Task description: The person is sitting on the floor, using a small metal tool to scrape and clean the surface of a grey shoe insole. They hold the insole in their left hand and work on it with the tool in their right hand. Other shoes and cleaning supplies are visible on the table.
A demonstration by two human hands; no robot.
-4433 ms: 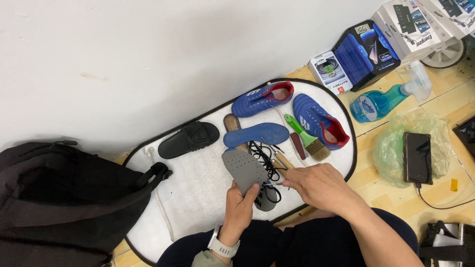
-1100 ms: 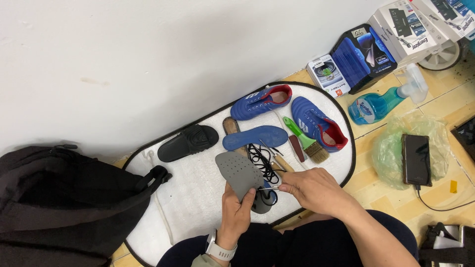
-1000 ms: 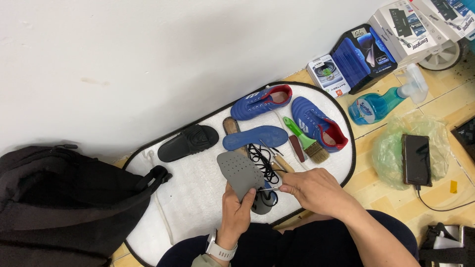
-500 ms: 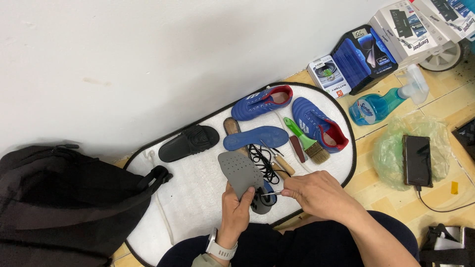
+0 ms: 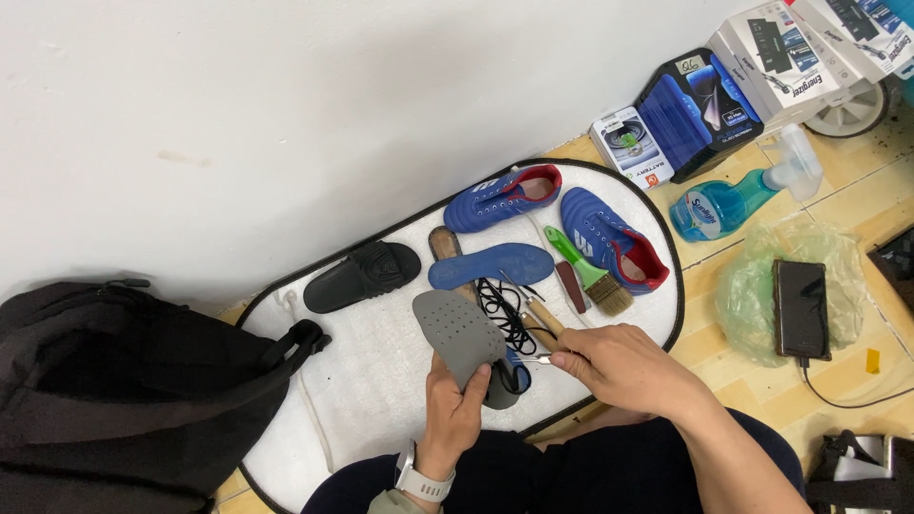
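Grey insole (image 5: 457, 333), held in left hand (image 5: 457, 411) fingers, right hand (image 5: 624, 366) beside

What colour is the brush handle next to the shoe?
Bright green, on the brush beside the blue shoe, seen from the head camera.

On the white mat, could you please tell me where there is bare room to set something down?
The white mat is bare at its lower left, between the black slide sandal, the black backpack and the left hand. Its upper right is crowded: blue shoes, blue insole, green brush, black laces.
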